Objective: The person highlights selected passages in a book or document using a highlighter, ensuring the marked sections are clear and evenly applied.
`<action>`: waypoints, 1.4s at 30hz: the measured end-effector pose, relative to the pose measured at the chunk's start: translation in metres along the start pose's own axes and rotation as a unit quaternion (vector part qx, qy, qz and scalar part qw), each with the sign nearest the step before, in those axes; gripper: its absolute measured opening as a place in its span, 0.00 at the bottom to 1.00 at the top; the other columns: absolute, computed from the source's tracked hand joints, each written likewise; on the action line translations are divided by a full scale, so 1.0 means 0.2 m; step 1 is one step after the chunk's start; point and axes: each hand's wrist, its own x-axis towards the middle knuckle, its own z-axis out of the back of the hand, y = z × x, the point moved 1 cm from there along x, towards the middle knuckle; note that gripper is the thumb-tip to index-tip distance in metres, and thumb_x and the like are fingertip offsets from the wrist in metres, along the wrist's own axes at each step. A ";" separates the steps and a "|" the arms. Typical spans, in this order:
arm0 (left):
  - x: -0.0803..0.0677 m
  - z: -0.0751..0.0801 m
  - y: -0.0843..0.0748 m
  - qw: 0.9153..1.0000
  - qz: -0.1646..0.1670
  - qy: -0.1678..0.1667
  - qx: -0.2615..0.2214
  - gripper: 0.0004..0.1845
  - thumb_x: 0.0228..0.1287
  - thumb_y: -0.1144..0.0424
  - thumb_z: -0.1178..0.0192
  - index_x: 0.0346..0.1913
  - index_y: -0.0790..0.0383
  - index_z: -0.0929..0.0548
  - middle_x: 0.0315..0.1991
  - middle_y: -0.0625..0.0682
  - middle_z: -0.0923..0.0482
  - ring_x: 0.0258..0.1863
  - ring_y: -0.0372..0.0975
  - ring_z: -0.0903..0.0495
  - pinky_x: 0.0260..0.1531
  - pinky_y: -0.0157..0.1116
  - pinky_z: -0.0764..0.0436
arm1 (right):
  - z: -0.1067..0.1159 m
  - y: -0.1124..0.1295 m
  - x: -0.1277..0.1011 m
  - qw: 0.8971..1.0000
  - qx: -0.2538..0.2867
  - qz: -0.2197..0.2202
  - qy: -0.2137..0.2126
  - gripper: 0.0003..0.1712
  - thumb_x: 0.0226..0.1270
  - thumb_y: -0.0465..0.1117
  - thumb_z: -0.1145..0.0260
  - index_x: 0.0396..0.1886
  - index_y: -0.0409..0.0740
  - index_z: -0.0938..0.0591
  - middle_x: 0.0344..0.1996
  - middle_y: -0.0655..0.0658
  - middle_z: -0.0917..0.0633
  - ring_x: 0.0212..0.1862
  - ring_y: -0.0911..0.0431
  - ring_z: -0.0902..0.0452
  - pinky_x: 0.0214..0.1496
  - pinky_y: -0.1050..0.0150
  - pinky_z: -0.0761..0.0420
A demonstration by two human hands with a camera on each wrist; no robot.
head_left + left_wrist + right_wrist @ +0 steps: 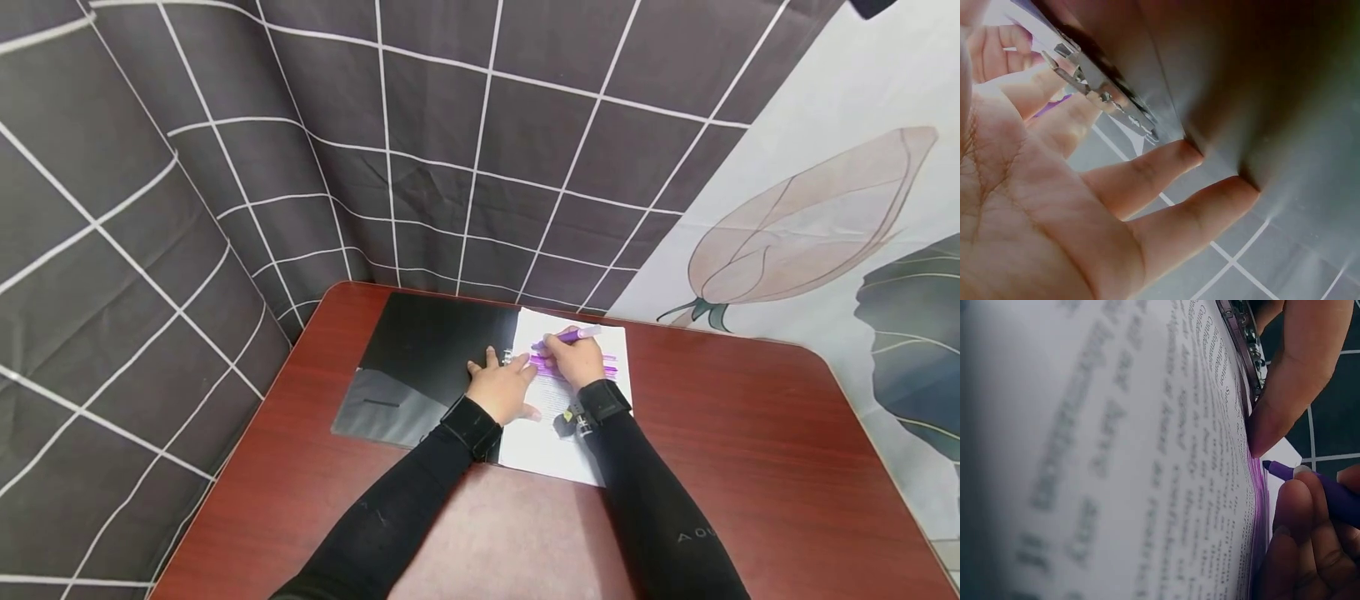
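Far left in the head view: dark checked curtain (225, 167) hanging close behind and beside the reddish wooden table (750, 433), its folds hiding the table's left edge partway. Open black binder cover (420, 367) lying flat near the table's back edge, glossy, its front left corner well short of the table's rim. Left hand (504, 388) spread flat across the binder's spine, fingers straight and pressing down; ring mechanism (510, 357) almost wholly hidden under those fingers from above. Only in the left wrist view: metal ring clips (1100, 87) plain to see, two fingertips (1191, 153) pressed against the dark cover, palm filling the lower left and cut off by the frame.

Printed page (558, 433) to the right of the spine, partly covered by both hands and the right wrist camera; purple streaks across its upper lines. Text unreadable from above; in the right wrist view, lines of print sharp only near the purple-tinted part (1254, 487), blurred elsewhere. Right hand (576, 360) curled around a purple highlighter (573, 336), tip hidden from above; tip (1267, 465) seen in the right wrist view just beside the paper, one left fingertip (1266, 434) pressing close above it.

Right of the page: broad bare tabletop out to the rounded right corner. Flower-print cloth (825, 208) behind.
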 end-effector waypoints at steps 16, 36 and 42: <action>0.00 0.04 -0.01 1.000 -0.006 0.002 -0.013 0.52 0.68 0.25 0.28 0.88 0.43 0.28 0.92 0.46 0.36 0.86 0.78 0.40 0.69 0.84 0.27 | 0.05 -0.01 0.04 0.999 -0.031 -0.023 -0.013 0.11 0.77 0.44 0.31 0.41 0.40 0.14 0.26 0.52 0.07 0.24 0.64 0.16 0.30 0.72 0.17; -0.07 0.09 -0.02 1.000 -0.007 0.001 -0.021 0.50 0.68 0.29 0.25 0.87 0.47 0.26 0.90 0.49 0.32 0.84 0.78 0.36 0.67 0.82 0.24 | 0.13 -0.03 -0.01 0.999 -0.021 -0.020 -0.024 0.11 0.77 0.42 0.31 0.40 0.37 0.14 0.24 0.52 0.09 0.23 0.64 0.16 0.29 0.73 0.16; -0.02 0.04 0.00 1.000 -0.012 -0.001 0.008 0.51 0.67 0.26 0.27 0.87 0.44 0.26 0.90 0.48 0.31 0.83 0.77 0.32 0.66 0.80 0.20 | 0.17 -0.04 -0.01 0.999 -0.025 -0.017 -0.028 0.11 0.79 0.41 0.31 0.41 0.36 0.14 0.25 0.50 0.08 0.24 0.63 0.15 0.29 0.73 0.15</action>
